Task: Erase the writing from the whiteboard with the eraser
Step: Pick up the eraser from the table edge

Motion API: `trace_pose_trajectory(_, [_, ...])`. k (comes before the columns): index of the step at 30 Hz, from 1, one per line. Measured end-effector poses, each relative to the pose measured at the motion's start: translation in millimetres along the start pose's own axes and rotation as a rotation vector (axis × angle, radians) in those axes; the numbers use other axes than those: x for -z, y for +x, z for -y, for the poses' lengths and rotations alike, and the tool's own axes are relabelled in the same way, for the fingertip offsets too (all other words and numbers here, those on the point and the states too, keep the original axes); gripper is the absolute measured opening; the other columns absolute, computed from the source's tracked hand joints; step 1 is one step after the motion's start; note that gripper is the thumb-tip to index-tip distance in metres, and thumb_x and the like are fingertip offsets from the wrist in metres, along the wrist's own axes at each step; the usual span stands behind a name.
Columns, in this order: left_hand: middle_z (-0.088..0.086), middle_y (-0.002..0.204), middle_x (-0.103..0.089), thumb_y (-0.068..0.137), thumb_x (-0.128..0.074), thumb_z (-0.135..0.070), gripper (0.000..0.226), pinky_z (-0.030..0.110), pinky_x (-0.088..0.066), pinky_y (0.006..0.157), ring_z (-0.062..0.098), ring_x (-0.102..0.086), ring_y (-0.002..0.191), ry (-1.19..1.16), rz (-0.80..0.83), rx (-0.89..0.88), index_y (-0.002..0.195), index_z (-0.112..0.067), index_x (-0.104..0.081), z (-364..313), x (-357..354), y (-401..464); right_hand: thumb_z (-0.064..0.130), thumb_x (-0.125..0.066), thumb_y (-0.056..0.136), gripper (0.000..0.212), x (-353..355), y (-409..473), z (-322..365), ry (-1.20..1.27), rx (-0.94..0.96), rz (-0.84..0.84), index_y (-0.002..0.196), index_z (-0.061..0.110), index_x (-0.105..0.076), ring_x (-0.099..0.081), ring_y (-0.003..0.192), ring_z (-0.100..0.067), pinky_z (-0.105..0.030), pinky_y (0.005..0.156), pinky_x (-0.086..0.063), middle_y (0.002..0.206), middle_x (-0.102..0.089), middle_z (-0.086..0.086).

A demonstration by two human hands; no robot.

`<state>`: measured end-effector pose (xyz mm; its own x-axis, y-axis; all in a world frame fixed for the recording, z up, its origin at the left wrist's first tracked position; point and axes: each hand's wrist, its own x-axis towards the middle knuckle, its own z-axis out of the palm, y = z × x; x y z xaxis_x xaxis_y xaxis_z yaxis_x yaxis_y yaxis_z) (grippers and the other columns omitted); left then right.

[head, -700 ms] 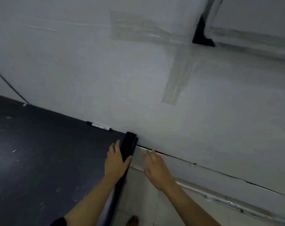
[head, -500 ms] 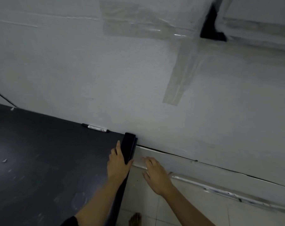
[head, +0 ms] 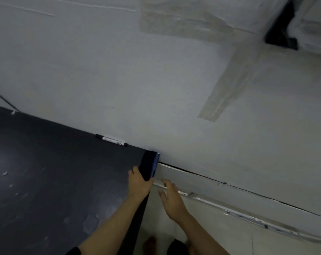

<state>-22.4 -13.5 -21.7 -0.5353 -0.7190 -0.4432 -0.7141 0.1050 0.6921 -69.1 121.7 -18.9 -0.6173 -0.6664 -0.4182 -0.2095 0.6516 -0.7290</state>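
A dark eraser [head: 148,167] with a blue side lies at the far right corner of the black table [head: 54,181], touching the white board surface [head: 156,80]. My left hand [head: 138,185] grips the eraser's near end, thumb on its right side. My right hand [head: 171,198] hovers open, fingers apart, just right of the table edge and above the floor. No writing shows on the part of the white surface in view.
A black-capped marker [head: 111,140] lies along the table's far edge by the white surface. Strips of clear tape [head: 227,89] cross the surface. A metal strip [head: 238,215] runs along the floor below. A black corner piece [head: 281,36] sits top right.
My right hand has drawn back from the white panel toward me. My left hand has stayed on the eraser at the table corner. The view has shifted slightly.
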Motion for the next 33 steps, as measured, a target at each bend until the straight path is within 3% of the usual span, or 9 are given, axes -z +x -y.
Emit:
trace_pose_trajectory(6, [0.002, 0.116, -0.061, 0.065, -0.073, -0.031, 0.071, 0.026, -0.056, 0.086, 0.017, -0.064, 0.104, -0.593, 0.424, 0.107, 0.130, -0.017, -0.047, 4.8, 21.0, -31.6, 0.041, -0.037, 0.101, 0.048, 10.9, 11.2, 32.5, 0.492, -0.096, -0.053, 0.146, 0.026, -0.027, -0.055, 0.112, -0.005, -0.003, 0.082, -0.044, 0.129, -0.053, 0.008])
trace_pose_trajectory(12, [0.012, 0.120, -0.062, 0.088, -0.059, 0.000, 0.043, 0.034, -0.055, 0.092, 0.025, -0.064, 0.107, -0.732, 0.481, -0.015, 0.126, -0.020, -0.051, -17.3, 38.4, -44.1, 0.042, -0.044, 0.098, 0.033, 33.1, 17.7, 75.5, 0.693, 0.031, -0.144, 0.130, 0.033, -0.041, -0.061, 0.100, 0.001, -0.012, 0.074, -0.053, 0.116, -0.060, 0.011])
trace_pose_trajectory(14, [0.014, 0.119, -0.062, 0.088, -0.058, 0.001, 0.045, 0.029, -0.055, 0.083, 0.022, -0.065, 0.100, -0.729, 0.448, -0.074, 0.126, -0.021, -0.049, -30.8, 43.6, -44.8, 0.039, -0.048, 0.097, 0.037, 43.4, 20.5, 91.2, 0.680, 0.074, -0.198, 0.131, 0.026, -0.042, -0.062, 0.106, -0.012, -0.023, 0.084, -0.055, 0.121, -0.060, 0.002])
trace_pose_trajectory(16, [0.011, 0.119, -0.062, 0.084, -0.065, -0.008, 0.053, 0.027, -0.056, 0.080, 0.019, -0.067, 0.099, -0.745, 0.395, -0.122, 0.130, -0.024, -0.044, -46.6, 49.1, -44.6, 0.039, -0.055, 0.094, 0.046, 59.0, 22.1, 111.3, 0.633, 0.121, -0.259, 0.135, 0.024, -0.039, -0.058, 0.104, -0.012, -0.020, 0.082, -0.053, 0.121, -0.055, 0.006])
trace_pose_trajectory(21, [0.001, 0.120, -0.064, 0.061, -0.078, -0.057, 0.091, 0.048, -0.049, 0.102, 0.021, -0.065, 0.111, -0.813, 0.313, -0.313, 0.138, -0.029, -0.039, -96.5, 66.6, -54.9, 0.043, -0.067, 0.085, 0.049, 117.4, 7.9, 173.7, 0.517, 0.372, -0.340, 0.128, 0.030, -0.047, -0.059, 0.100, -0.001, -0.009, 0.074, -0.048, 0.110, -0.059, 0.012])
trace_pose_trajectory(25, [-0.015, 0.120, -0.062, 0.050, -0.066, -0.086, 0.085, 0.031, -0.058, 0.083, 0.005, -0.065, 0.106, -0.775, 0.227, -0.586, 0.122, -0.044, -0.045, -154.4, 91.0, -68.5, 0.049, -0.067, 0.083, 0.043, 170.3, -31.9, 221.9, 0.487, 0.628, -0.363, 0.119, 0.036, -0.048, -0.061, 0.092, 0.003, -0.010, 0.069, -0.051, 0.102, -0.061, 0.015])
trace_pose_trajectory(27, [-0.014, 0.114, -0.062, 0.049, -0.064, -0.087, 0.086, 0.023, -0.057, 0.072, -0.001, -0.067, 0.096, -0.788, 0.161, -0.681, 0.118, -0.039, -0.049, -185.4, 102.9, -80.3, 0.049, -0.066, 0.084, 0.045, 196.9, -56.7, 239.2, 0.474, 0.739, -0.409, 0.123, 0.038, -0.046, -0.062, 0.093, 0.000, -0.015, 0.073, -0.054, 0.100, -0.061, 0.018])
trace_pose_trajectory(30, [-0.009, 0.112, -0.065, 0.080, -0.045, -0.077, 0.064, 0.027, -0.056, 0.081, 0.012, -0.066, 0.098, -0.686, 0.001, -0.937, 0.120, -0.028, -0.054, -224.1, 119.4, -106.6, 0.047, -0.060, 0.087, 0.052, 234.8, -92.8, 256.5, 0.446, 0.867, -0.496, 0.134, 0.042, -0.037, -0.063, 0.097, -0.005, -0.021, 0.078, -0.056, 0.107, -0.062, 0.013])
trace_pose_trajectory(33, [-0.001, 0.082, -0.065, 0.094, -0.038, -0.051, 0.044, 0.038, -0.054, 0.076, 0.019, -0.064, 0.079, -0.604, -0.180, -1.131, 0.087, -0.013, -0.060, -265.0, 138.2, -125.0, 0.047, -0.057, 0.089, 0.049, 268.8, -124.0, 267.0, 0.374, 0.980, -0.598, 0.134, 0.045, -0.035, -0.062, 0.099, -0.003, -0.015, 0.077, -0.053, 0.109, -0.059, 0.019])
